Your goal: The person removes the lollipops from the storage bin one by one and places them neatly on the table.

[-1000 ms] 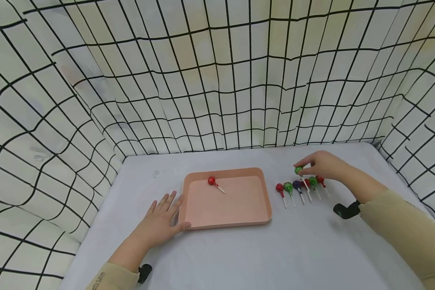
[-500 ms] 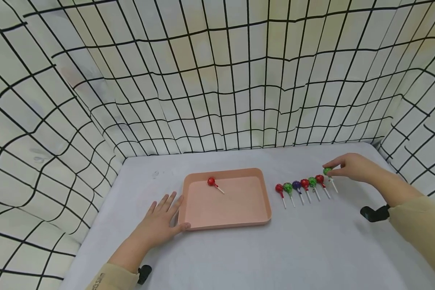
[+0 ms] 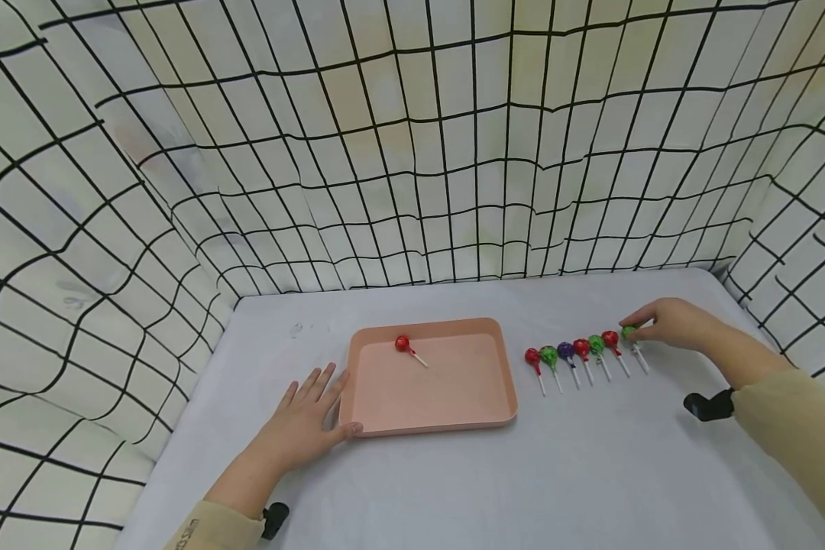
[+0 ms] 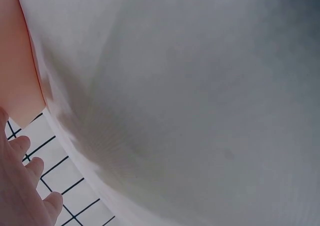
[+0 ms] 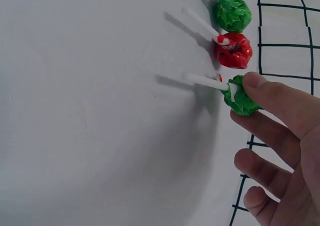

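Note:
My right hand [image 3: 677, 322] pinches the wrapped head of a green lollipop [image 5: 240, 97] between thumb and finger, at the right end of a row of lollipops. In that row lie red lollipops [image 3: 611, 340], green ones [image 3: 548, 356] and a purple one [image 3: 567, 351], sticks toward me. My left hand [image 3: 304, 420] rests spread at the left edge of a pink tray [image 3: 426, 412], thumb near its front corner. Inside the tray, toward the back left, lies one red lollipop [image 3: 402, 344]. Only part of the left hand [image 4: 27, 186] shows in the left wrist view.
A white cloth covers the table [image 3: 522, 489]. White walls with a black grid [image 3: 474, 153] close it in at the back and both sides. Dark wrist devices [image 3: 708, 406] sit below both wrists.
My right hand has carried the green lollipop rightward from above the row to its right end, and has lowered it there. The left hand and tray have not moved.

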Motion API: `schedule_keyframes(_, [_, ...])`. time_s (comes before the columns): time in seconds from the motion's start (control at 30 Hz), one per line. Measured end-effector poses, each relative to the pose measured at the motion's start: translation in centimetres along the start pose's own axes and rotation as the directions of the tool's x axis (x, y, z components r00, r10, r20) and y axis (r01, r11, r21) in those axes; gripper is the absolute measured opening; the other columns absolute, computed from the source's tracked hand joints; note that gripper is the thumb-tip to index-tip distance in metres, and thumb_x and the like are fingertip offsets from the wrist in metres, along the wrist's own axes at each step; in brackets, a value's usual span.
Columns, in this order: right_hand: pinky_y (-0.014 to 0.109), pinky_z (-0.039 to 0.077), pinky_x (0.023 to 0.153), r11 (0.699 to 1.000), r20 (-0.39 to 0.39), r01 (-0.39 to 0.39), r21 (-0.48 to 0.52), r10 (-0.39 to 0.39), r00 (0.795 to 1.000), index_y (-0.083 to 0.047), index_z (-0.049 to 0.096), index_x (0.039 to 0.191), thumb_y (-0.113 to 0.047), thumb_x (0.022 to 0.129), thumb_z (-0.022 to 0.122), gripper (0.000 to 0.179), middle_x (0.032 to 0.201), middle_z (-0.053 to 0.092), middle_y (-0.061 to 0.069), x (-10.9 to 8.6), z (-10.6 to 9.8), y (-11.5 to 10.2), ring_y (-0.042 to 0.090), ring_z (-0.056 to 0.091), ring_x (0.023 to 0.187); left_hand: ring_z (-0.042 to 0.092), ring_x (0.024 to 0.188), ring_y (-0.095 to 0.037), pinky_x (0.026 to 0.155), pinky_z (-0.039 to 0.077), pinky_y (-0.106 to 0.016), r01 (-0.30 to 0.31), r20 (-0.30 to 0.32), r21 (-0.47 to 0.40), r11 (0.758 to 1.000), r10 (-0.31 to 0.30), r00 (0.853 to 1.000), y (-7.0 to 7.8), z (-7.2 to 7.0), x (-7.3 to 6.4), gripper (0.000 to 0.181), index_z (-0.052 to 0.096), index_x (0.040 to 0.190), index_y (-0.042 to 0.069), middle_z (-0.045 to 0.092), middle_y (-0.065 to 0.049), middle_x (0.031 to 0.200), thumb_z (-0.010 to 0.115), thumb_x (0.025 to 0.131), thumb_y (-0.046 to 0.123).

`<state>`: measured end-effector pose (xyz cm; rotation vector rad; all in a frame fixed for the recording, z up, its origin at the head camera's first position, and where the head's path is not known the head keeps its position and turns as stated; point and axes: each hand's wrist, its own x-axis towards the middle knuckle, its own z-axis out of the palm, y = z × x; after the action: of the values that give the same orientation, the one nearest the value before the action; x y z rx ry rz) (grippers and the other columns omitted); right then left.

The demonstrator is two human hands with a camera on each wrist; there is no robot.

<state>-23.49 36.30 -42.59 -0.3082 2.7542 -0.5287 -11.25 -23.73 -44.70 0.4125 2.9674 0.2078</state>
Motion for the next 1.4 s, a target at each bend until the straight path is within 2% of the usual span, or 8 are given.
schedule_keyframes(0.33, [0.070,0.035,0.101,0.999,0.000,-0.011,0.030,0.011,1.000,-0.008,0.071,0.122,-0.029,0.092,0.070,0.037,0.130,0.060,0.026,0.6,1.1,0.4,0.054,0.043,0.125,0.014,0.150,-0.037,0.117,0.012,-0.063,-0.007,-0.013,-0.012,1.000,0.006,1.000,-0.1,0.1,0.0,0.099,0.024,0.159,0.019,0.017,-0.012,0.165,0.048,0.085,0.079])
schedule_keyframes(0.7, [0.070,0.035,0.101,0.999,-0.011,-0.002,0.034,0.002,1.000,-0.006,0.069,0.125,-0.030,0.094,0.067,0.039,0.132,0.059,0.027,0.1,0.8,0.0,0.054,0.043,0.126,0.014,0.150,-0.038,0.117,0.012,-0.063,-0.011,-0.006,-0.009,1.000,0.011,1.000,-0.1,0.1,0.1,0.099,0.023,0.159,0.020,0.017,-0.012,0.165,0.046,0.084,0.081])
schedule_keyframes(1.13, [0.067,0.041,0.097,1.000,-0.038,-0.001,0.000,0.001,0.999,-0.005,0.068,0.127,-0.033,0.095,0.067,0.042,0.132,0.058,0.029,-0.5,-0.3,-0.3,0.051,0.047,0.121,0.013,0.150,-0.038,0.117,0.011,-0.064,0.000,0.003,-0.011,1.000,0.000,1.000,-0.1,0.1,0.0,0.096,0.023,0.159,0.019,0.017,-0.012,0.165,0.054,0.086,0.073])
schedule_keyframes(1.4, [0.060,0.049,0.088,1.000,-0.055,-0.005,-0.003,0.005,0.998,-0.005,0.068,0.126,-0.031,0.094,0.069,0.041,0.130,0.059,0.028,-0.5,-0.6,-0.8,0.046,0.053,0.112,0.013,0.150,-0.037,0.118,0.012,-0.063,-0.010,-0.008,-0.004,1.000,0.009,1.000,-0.2,0.1,0.0,0.099,0.023,0.159,0.019,0.016,-0.011,0.165,0.048,0.085,0.079])
